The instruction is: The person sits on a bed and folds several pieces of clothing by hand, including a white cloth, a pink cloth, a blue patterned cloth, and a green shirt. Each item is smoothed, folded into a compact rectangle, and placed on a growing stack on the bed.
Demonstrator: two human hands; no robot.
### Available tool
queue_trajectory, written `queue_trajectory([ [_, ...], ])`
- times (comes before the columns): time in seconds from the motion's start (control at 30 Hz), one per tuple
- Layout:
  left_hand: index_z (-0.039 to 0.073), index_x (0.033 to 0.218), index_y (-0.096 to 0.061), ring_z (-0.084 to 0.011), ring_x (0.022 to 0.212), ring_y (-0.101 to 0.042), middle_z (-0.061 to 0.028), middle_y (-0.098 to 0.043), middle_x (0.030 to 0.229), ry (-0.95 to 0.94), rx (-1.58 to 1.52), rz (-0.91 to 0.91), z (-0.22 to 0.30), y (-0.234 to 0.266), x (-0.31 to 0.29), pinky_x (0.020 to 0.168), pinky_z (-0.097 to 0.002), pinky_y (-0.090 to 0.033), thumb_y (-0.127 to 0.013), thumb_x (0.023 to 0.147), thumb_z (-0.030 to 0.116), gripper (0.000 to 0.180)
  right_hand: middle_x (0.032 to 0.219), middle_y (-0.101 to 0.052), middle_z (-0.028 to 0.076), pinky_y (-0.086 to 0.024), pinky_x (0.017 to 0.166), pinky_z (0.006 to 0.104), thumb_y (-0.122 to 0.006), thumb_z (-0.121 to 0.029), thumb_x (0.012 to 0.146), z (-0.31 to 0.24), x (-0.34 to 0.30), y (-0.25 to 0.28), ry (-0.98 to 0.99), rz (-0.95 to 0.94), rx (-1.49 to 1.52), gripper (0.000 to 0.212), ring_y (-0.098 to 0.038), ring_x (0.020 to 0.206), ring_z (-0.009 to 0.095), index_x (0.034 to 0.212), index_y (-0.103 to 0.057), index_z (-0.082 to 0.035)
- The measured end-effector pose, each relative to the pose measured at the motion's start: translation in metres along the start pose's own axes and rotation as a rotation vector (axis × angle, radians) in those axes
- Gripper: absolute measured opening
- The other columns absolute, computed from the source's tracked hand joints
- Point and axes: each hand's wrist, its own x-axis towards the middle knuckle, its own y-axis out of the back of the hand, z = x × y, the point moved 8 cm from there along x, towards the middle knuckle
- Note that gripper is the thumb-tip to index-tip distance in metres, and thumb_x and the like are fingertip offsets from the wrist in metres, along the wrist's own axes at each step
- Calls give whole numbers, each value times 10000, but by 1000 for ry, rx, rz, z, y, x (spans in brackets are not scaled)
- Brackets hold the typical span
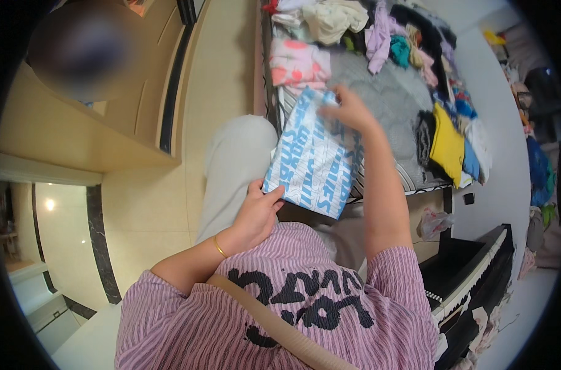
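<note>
My left hand [256,211] pinches the cloth [311,157], long axis roughly twelve to six, at seven o'clock; my blurred right hand [351,111] is at one, grip unclear.

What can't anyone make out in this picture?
Head view:
Right bare hand: its grip is blurred.
Left bare hand: some fingers hidden beneath the blue-and-white printed fabric.
Round dark shape, upper left: too blurred.
Translucent plastic bag: contents too small.
Pink-and-grey striped shirt: partly cut off by the lower edge.
</note>
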Motion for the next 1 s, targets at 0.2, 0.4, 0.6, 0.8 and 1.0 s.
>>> queue_trajectory([
  [0.2, 32, 1214, -576, -136, 1090, -606, -49, -652, 1148, -309, 274, -110, 61, -16, 12, 976, -275, -471, -680, 988, 8, 250, 988, -724, 25, -489, 841, 311, -815, -207, 843, -1, -63, 63, 13, -59, 255, 402, -630, 934, 147, 1200, -733, -43],
  [0.4, 43, 946, -570, -169, 970, -582, -44, -600, 986, -1082, 816, -464, 179, -160, -17, 907, -298, -463, -645, 814, -131, 231, 1033, -729, 7, -493, 816, 248, -727, -97, 925, 19, -176, 190, 158, 522, 475, 217, -626, 913, 76, 1134, -744, -40],
  [0.6, 22, 865, -530, -324, 952, -569, -127, -596, 950, -1263, 1508, -511, 125, -168, 4, 882, -385, -467, -563, 674, -129, 245, 1273, -686, 98, -473, 1004, 310, -661, 27, 851, 58, -259, 121, 91, 678, 384, 225, -622, 1173, 203, 1045, -731, -64],
  [0.8, 11, 969, -591, -294, 1023, -597, -113, -640, 1028, -977, 1463, -325, 81, -106, 39, 904, -387, -494, -646, 787, -73, 208, 1291, -627, 74, -488, 912, 262, -559, 91, 919, 134, -307, 23, -194, 752, 512, 357, -598, 1064, 139, 1235, -690, -11],
  [1.0, 5, 1106, -621, -263, 950, -572, -123, -571, 1055, -1078, 1553, -141, 82, -133, 48, 845, -367, -493, -779, 856, 94, 309, 967, -666, 9, -496, 802, 222, -717, -96, 981, 158, -290, 30, -434, 793, 733, 336, -586, 874, 63, 1278, -644, 43],
])
